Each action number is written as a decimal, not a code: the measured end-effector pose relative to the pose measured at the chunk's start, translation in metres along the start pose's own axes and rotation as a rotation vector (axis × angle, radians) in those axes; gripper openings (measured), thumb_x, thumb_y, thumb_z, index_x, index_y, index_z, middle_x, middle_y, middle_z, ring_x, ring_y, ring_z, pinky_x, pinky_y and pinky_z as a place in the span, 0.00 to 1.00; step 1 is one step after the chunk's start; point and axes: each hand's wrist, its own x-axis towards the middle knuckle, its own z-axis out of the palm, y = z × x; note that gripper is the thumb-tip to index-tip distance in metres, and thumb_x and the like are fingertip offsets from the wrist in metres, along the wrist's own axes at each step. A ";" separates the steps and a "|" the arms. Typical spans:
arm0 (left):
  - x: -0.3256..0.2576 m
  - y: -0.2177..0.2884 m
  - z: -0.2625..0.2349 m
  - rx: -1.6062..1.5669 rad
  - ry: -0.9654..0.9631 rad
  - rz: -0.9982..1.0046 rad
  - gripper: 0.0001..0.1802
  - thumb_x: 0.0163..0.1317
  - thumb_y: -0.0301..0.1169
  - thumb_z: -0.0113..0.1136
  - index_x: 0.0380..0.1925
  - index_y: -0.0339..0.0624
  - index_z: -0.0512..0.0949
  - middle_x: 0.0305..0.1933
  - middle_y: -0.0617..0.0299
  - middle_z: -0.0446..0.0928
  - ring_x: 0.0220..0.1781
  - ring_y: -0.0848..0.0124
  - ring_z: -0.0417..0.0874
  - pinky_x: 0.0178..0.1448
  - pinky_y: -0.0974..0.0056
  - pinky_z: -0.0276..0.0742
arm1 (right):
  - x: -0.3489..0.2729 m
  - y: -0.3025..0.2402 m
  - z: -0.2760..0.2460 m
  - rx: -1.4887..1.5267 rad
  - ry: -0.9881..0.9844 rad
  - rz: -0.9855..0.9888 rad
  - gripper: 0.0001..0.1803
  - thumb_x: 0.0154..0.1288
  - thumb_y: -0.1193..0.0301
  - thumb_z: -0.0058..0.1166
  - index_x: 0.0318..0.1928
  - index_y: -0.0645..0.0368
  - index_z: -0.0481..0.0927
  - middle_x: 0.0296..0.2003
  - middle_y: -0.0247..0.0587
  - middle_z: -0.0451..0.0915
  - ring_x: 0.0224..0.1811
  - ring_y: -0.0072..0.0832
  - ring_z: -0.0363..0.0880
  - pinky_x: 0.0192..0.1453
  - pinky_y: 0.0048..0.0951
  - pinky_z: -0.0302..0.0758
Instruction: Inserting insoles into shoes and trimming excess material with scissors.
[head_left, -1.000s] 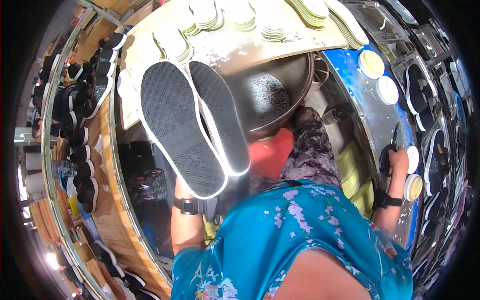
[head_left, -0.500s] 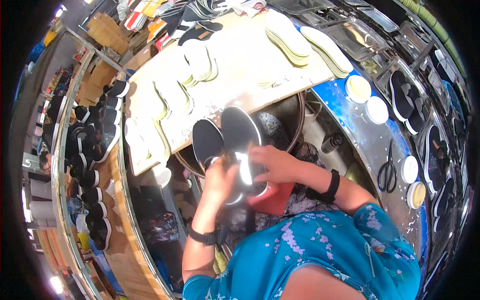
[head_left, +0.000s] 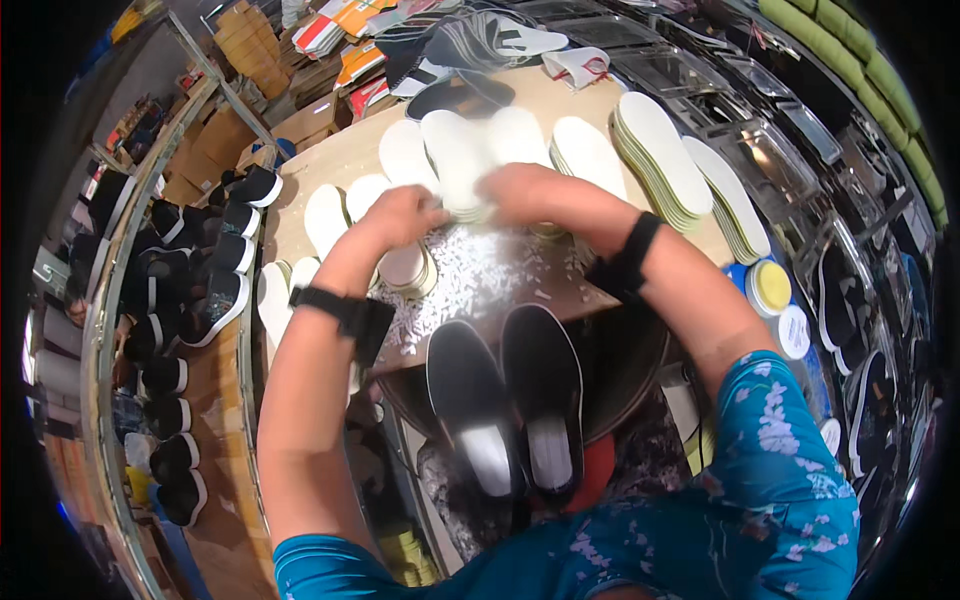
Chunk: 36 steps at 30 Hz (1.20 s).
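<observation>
A pair of black slip-on shoes (head_left: 467, 385) with white edges stands in front of me, toes pointing away, white labels showing inside. Both my hands are beyond it, over the board, at a stack of white insoles (head_left: 455, 150). My left hand (head_left: 403, 215) has its fingers curled together at the near left edge of the stack; what they pinch, if anything, is hidden. My right hand (head_left: 515, 193) lies at the stack's right side, next to a blurred white insole (head_left: 520, 135). Motion smears its fingers, so its grip does not show.
More insole stacks (head_left: 660, 160) line the pale board (head_left: 300, 165), which has white scraps (head_left: 450, 275) scattered on it. Black shoes (head_left: 215, 305) fill a rack at left. Round tubs (head_left: 768, 287) stand at right beside trays of shoes. Shoe uppers (head_left: 470, 50) are piled at the back.
My hands have let go of the black shoes and moved forward to the insole stacks. The shoes now stand nearer me. The view has shifted, and the scraps on the board show clearly.
</observation>
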 end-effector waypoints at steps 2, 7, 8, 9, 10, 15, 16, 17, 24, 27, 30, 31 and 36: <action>0.029 -0.015 0.012 0.248 0.182 0.054 0.29 0.46 0.49 0.63 0.40 0.35 0.76 0.38 0.48 0.79 0.43 0.55 0.79 0.48 0.59 0.73 | 0.035 -0.003 0.012 -0.195 0.257 -0.059 0.17 0.45 0.68 0.55 0.39 0.59 0.78 0.34 0.47 0.79 0.40 0.38 0.79 0.42 0.34 0.74; 0.055 -0.035 0.023 0.298 0.022 -0.101 0.30 0.42 0.50 0.66 0.38 0.36 0.77 0.38 0.48 0.78 0.44 0.53 0.77 0.48 0.58 0.72 | 0.067 0.017 0.028 -0.201 0.232 -0.089 0.12 0.41 0.68 0.56 0.30 0.57 0.80 0.32 0.46 0.79 0.36 0.41 0.78 0.39 0.36 0.75; 0.057 -0.037 0.021 0.290 -0.008 -0.091 0.30 0.41 0.50 0.67 0.37 0.36 0.77 0.37 0.48 0.77 0.43 0.54 0.77 0.48 0.58 0.72 | 0.066 0.022 0.032 -0.191 0.214 -0.106 0.12 0.41 0.68 0.56 0.30 0.57 0.80 0.32 0.46 0.79 0.36 0.41 0.78 0.39 0.36 0.75; 0.058 -0.038 0.019 0.259 -0.027 -0.099 0.29 0.41 0.50 0.66 0.34 0.35 0.77 0.37 0.47 0.78 0.42 0.54 0.77 0.46 0.58 0.72 | 0.066 0.026 0.034 -0.138 0.272 -0.162 0.11 0.42 0.68 0.56 0.30 0.57 0.80 0.31 0.46 0.79 0.35 0.41 0.78 0.38 0.36 0.74; 0.058 -0.038 0.017 0.250 -0.049 -0.107 0.29 0.41 0.50 0.66 0.34 0.35 0.77 0.37 0.47 0.78 0.42 0.54 0.77 0.46 0.58 0.72 | 0.066 0.030 0.037 -0.087 0.343 -0.208 0.11 0.42 0.68 0.56 0.30 0.57 0.80 0.31 0.46 0.79 0.34 0.41 0.78 0.38 0.37 0.74; 0.054 -0.033 0.027 0.409 0.013 0.017 0.17 0.47 0.37 0.59 0.36 0.38 0.75 0.41 0.47 0.76 0.44 0.54 0.77 0.49 0.58 0.72 | 0.072 0.033 0.047 -0.213 0.421 -0.306 0.08 0.44 0.70 0.55 0.27 0.59 0.78 0.27 0.47 0.78 0.32 0.42 0.78 0.36 0.38 0.74; 0.053 -0.032 0.030 0.398 0.033 0.021 0.17 0.47 0.37 0.59 0.36 0.38 0.75 0.41 0.47 0.76 0.44 0.54 0.77 0.49 0.58 0.72 | 0.073 0.032 0.050 -0.255 0.452 -0.333 0.07 0.45 0.71 0.53 0.26 0.60 0.77 0.26 0.47 0.77 0.31 0.43 0.78 0.35 0.38 0.74; 0.052 -0.031 0.032 0.407 0.041 0.004 0.16 0.47 0.35 0.57 0.36 0.39 0.75 0.42 0.47 0.75 0.45 0.54 0.77 0.50 0.57 0.72 | 0.073 0.030 0.053 -0.270 0.423 -0.320 0.07 0.45 0.71 0.53 0.26 0.60 0.77 0.26 0.47 0.77 0.31 0.43 0.78 0.35 0.38 0.74; 0.027 -0.031 -0.004 0.181 0.335 -0.096 0.14 0.58 0.34 0.47 0.37 0.35 0.73 0.38 0.41 0.75 0.41 0.48 0.76 0.47 0.53 0.72 | 0.053 -0.009 0.055 -0.447 0.559 -0.301 0.08 0.51 0.75 0.46 0.35 0.60 0.73 0.23 0.46 0.75 0.27 0.42 0.77 0.32 0.39 0.74; -0.023 -0.028 -0.037 0.014 0.841 -0.067 0.15 0.62 0.35 0.44 0.36 0.35 0.74 0.33 0.42 0.76 0.37 0.49 0.78 0.43 0.49 0.72 | 0.027 -0.022 0.020 -0.301 0.717 -0.055 0.19 0.52 0.78 0.44 0.47 0.55 0.72 0.29 0.45 0.77 0.32 0.42 0.77 0.35 0.38 0.74; -0.108 -0.029 -0.058 -0.385 0.946 0.002 0.18 0.65 0.39 0.46 0.38 0.34 0.75 0.25 0.54 0.77 0.29 0.67 0.80 0.35 0.61 0.75 | -0.043 -0.019 -0.011 -0.085 1.031 -0.021 0.28 0.52 0.84 0.40 0.55 0.52 0.71 0.40 0.42 0.79 0.37 0.32 0.79 0.38 0.28 0.74; -0.143 -0.030 -0.061 -0.566 0.910 -0.022 0.18 0.65 0.40 0.47 0.40 0.34 0.75 0.28 0.62 0.77 0.30 0.78 0.77 0.33 0.68 0.75 | -0.074 -0.015 -0.017 0.174 1.027 -0.039 0.27 0.53 0.83 0.42 0.55 0.52 0.71 0.40 0.41 0.79 0.37 0.30 0.78 0.38 0.26 0.75; -0.307 -0.015 -0.046 -0.779 0.723 -0.181 0.19 0.67 0.37 0.39 0.41 0.31 0.73 0.30 0.59 0.75 0.23 0.77 0.72 0.23 0.72 0.63 | -0.255 0.017 -0.015 1.117 0.815 0.079 0.23 0.54 0.83 0.44 0.54 0.66 0.70 0.47 0.43 0.74 0.40 0.20 0.75 0.37 0.18 0.75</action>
